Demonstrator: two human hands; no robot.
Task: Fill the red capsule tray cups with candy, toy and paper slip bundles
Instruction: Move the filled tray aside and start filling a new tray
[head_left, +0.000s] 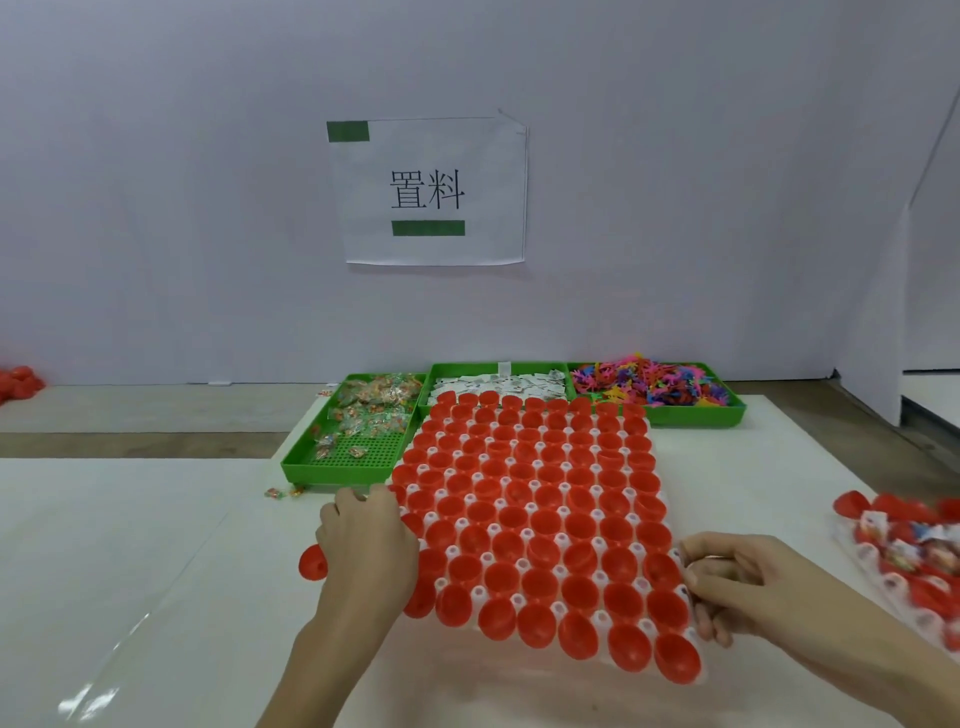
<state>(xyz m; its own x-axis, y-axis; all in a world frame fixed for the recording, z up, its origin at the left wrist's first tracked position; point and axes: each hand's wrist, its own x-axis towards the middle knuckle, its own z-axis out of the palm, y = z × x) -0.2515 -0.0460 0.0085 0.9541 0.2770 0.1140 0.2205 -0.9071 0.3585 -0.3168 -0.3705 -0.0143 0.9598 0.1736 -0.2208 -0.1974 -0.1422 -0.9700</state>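
Note:
A white capsule tray (524, 519) full of empty red cups lies in the middle of the white table. My left hand (363, 545) grips the tray's left edge, fingers curled over it. My right hand (727, 582) pinches the tray's right edge near the front. Behind the tray stand three green bins: candy packets (371, 405) at the left, white paper slips (498, 384) in the middle, colourful plastic toys (660, 387) at the right.
One loose red cup (312, 564) lies beside my left wrist. A second tray (909, 551) with filled red cups sits at the right edge. Two stray candies (283, 492) lie before the candy bin. Red cups (18, 382) pile at far left.

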